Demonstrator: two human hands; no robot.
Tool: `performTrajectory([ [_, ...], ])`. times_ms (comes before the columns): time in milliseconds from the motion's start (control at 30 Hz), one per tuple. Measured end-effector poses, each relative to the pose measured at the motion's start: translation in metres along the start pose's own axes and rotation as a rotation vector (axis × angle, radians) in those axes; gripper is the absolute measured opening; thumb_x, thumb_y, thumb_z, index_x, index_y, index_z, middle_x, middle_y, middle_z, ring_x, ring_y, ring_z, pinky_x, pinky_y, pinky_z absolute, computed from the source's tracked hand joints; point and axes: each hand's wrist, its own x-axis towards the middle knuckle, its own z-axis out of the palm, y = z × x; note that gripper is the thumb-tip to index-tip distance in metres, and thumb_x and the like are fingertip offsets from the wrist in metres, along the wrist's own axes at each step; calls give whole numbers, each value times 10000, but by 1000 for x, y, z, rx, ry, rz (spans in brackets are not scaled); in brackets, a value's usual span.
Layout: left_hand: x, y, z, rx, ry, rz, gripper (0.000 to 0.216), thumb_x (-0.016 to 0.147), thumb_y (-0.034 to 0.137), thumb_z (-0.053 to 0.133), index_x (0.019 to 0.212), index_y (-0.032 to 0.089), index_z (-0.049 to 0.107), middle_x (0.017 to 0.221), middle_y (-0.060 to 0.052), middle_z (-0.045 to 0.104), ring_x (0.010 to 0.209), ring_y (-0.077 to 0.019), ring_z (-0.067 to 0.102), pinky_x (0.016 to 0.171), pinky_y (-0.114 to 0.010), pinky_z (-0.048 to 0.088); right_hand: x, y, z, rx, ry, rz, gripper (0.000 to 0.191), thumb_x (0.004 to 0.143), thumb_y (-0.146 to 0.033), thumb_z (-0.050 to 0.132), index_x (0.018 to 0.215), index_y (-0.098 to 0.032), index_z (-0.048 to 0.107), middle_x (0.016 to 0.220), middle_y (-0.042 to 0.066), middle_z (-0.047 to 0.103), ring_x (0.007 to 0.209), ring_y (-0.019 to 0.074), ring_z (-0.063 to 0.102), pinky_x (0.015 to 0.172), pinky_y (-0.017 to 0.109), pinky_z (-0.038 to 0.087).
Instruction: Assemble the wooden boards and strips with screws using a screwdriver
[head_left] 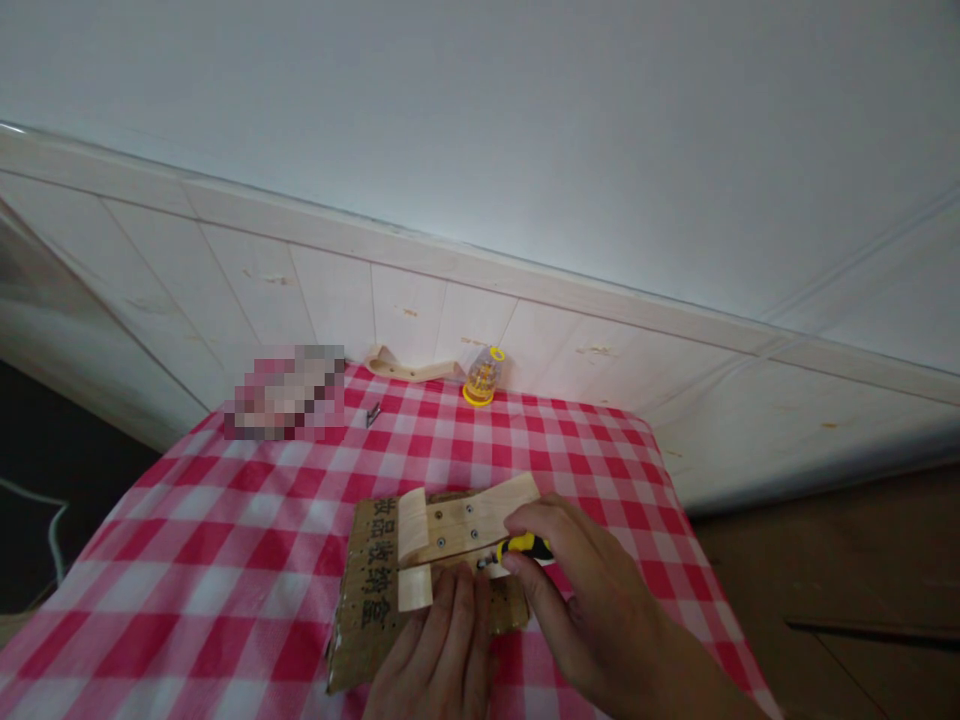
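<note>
Head view, looking down over a work surface. A white panelled wall (525, 330) closes the far side. A table under a red-and-white checked cloth (225, 560) fills the lower half. A brown cardboard sheet (367, 640) printed with dark characters lies on the near middle of the cloth. On the sheet rests a pale wooden assembly (457, 525) of crossed strips with several screw heads showing.

The right hand (592, 600) comes in from the near right, thumb and fingers pinched round the yellow-and-black handle of a screwdriver (529, 546). Its tip points left toward the near strip of the assembly. The left hand (439, 650) lies flat, fingers together and pressed down on the sheet and the near edge of the wood, gripping nothing.

Risk, as a judgement: the driver tip sits just beside the left fingertips, so a slip off a screw head could jab them. The sheet rests loose on cloth, so sideways force could slide the whole stack.

Containers: a small clear tub with yellow trim (484, 377) stands at the far edge against the wall. It holds small yellowish pieces, too small to identify. Left of it lie a curved wooden strip (405, 368), a small dark metal piece (372, 414) and one item too blurred to tell.
</note>
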Motion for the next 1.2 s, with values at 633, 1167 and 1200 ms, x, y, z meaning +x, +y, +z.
performTrajectory([
  [633,-5,3,6,42,-32,-39,364,989,196,456,1313,137,612,1191,-109,737,1116,-208,685,877,-272,506,0,-3,-8,11,-89,75,446,909,-50,465,1308,-249,441,1240,89,633,1157,209,633,961,350,586],
  [1167,2,-3,2,29,24,7,326,1005,203,441,1242,121,650,1148,-94,753,1074,-186,696,858,-262,498,0,11,6,-9,11,9,297,946,-96,532,1204,-242,511,1013,62,636,940,214,646,818,350,595],
  [1200,3,-2,1,30,24,0,317,1009,188,426,1214,119,658,1138,-93,758,1056,-184,703,847,-267,497,0,11,5,-8,3,17,292,948,-99,540,1199,-246,511,1012,60,632,938,214,643,815,350,594],
])
